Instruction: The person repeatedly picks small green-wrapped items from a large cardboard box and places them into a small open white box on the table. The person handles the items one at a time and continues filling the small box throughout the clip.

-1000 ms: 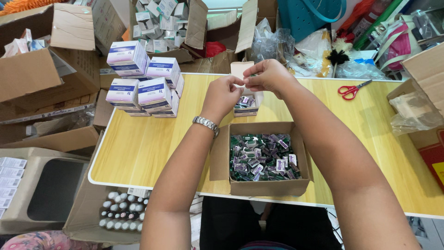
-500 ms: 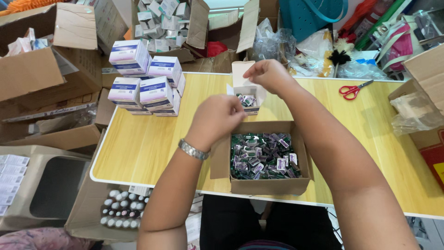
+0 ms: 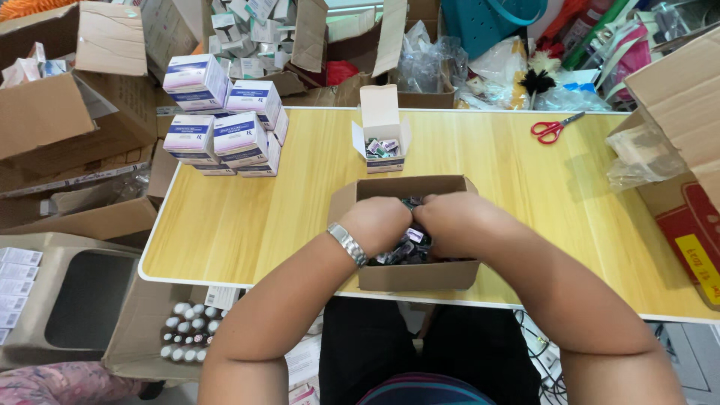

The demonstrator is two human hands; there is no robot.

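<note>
Both my hands are down inside a brown cardboard box (image 3: 409, 276) at the near edge of the wooden table (image 3: 247, 217). The box is full of several small dark packets (image 3: 396, 253). My left hand (image 3: 384, 222), with a metal watch on the wrist, and my right hand (image 3: 457, 222) are curled together over the packets; their fingers are hidden, so what they grip is unclear. Behind the box stands a small white carton (image 3: 382, 135) with its lid up and a few packets inside.
Stacked white-and-purple cartons (image 3: 221, 124) sit at the table's far left. Red scissors (image 3: 553, 128) lie at the far right. Open cardboard boxes (image 3: 67, 90) and plastic bags (image 3: 495, 67) crowd the back. A floor box of vials (image 3: 184, 330) sits under the left edge.
Both hands left the small white carton and dropped toward me into the brown box. The carton now stands alone with its lid up.
</note>
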